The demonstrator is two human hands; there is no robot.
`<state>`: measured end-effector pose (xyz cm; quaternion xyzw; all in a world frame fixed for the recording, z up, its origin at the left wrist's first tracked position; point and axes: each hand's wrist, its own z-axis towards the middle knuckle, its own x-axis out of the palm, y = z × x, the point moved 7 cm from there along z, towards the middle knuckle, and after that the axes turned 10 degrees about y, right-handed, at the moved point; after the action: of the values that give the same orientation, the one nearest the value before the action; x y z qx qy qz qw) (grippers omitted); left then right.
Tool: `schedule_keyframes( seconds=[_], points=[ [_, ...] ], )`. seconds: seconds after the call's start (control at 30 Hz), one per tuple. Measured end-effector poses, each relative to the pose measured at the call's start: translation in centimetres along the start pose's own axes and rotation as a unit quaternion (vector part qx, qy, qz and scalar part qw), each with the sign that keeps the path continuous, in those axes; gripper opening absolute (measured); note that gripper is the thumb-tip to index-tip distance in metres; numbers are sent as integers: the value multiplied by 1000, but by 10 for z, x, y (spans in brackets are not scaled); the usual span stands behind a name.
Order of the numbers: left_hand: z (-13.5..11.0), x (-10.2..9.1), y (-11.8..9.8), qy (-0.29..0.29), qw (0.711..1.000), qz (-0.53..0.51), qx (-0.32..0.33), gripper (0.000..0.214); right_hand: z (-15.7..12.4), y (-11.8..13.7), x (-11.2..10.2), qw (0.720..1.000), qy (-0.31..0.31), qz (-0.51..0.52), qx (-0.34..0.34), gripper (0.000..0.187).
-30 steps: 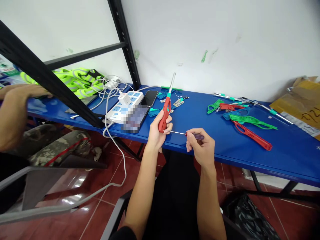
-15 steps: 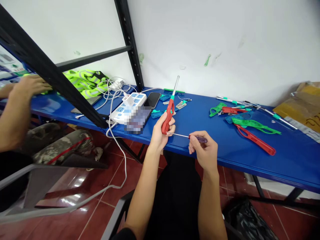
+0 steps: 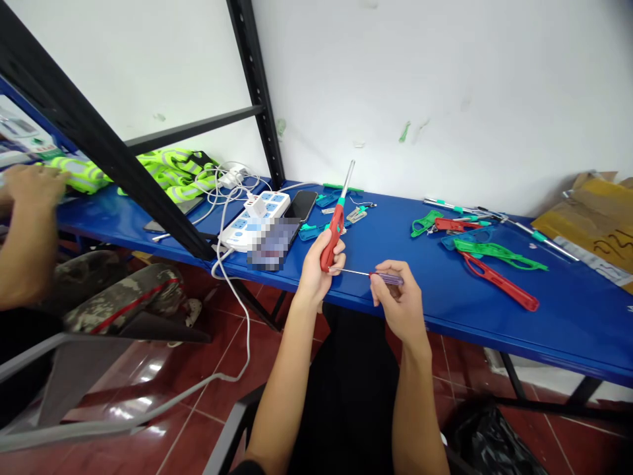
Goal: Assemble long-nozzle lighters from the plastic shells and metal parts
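My left hand (image 3: 316, 270) is closed round the red handle of a long-nosed lighter (image 3: 335, 224), whose metal tube points up and away. My right hand (image 3: 398, 300) pinches a small screwdriver (image 3: 380, 277) with a purple handle; its thin shaft runs left and its tip meets the lighter's red body near my left thumb. Both hands hover at the front edge of the blue table (image 3: 405, 310).
Red and green lighter shells (image 3: 494, 254) and metal tubes lie at the right, by a cardboard box (image 3: 588, 218). A white power strip (image 3: 254, 214), a phone (image 3: 300, 206) and cables sit left of centre. Another person's arm (image 3: 24, 224) reaches to the far left, behind a black rack post (image 3: 99, 142).
My hands keep the same hold on lighter and screwdriver. The other person's hand at the left has shifted along the table; the camera has moved slightly.
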<state>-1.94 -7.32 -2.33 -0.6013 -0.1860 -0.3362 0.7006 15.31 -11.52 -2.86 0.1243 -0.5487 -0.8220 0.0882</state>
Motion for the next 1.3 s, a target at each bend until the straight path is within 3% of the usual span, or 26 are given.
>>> schedule_keyframes(
  seconds=[0.17,0.33,0.4,0.53,0.63,0.73,0.8,0.93,1.0,1.17,1.3],
  points=[
    [1,-4,0,-23,1000,-5,7,46,-2,4,1,998,54,-16,13,20],
    [1,-4,0,-47,999,10,24,54,0,3,-11,973,-22,-224,58,45],
    [1,-4,-1,-58,998,14,29,54,-2,5,-11,962,-18,-265,69,44],
    [0,-1,1,-46,999,24,12,52,-8,22,-6,966,22,-255,32,29],
    [0,2,2,-30,999,37,-1,50,-13,33,-3,958,16,-284,20,33],
    [0,2,2,-32,999,39,-3,49,-16,30,-3,948,-5,-314,58,47],
    [1,1,2,-31,999,31,-6,48,-17,26,-3,956,-2,-286,60,37],
    [2,1,3,-7,999,-6,-31,47,-14,27,-4,976,37,-216,0,25],
    [2,0,3,-1,999,-21,-34,45,-10,26,-7,971,37,-237,-3,24],
    [3,-3,2,-15,999,-30,-25,43,2,20,-12,945,-4,-325,18,42],
    [4,-4,4,-17,999,-37,-33,46,6,20,-10,962,57,-267,-10,29]
  ],
)
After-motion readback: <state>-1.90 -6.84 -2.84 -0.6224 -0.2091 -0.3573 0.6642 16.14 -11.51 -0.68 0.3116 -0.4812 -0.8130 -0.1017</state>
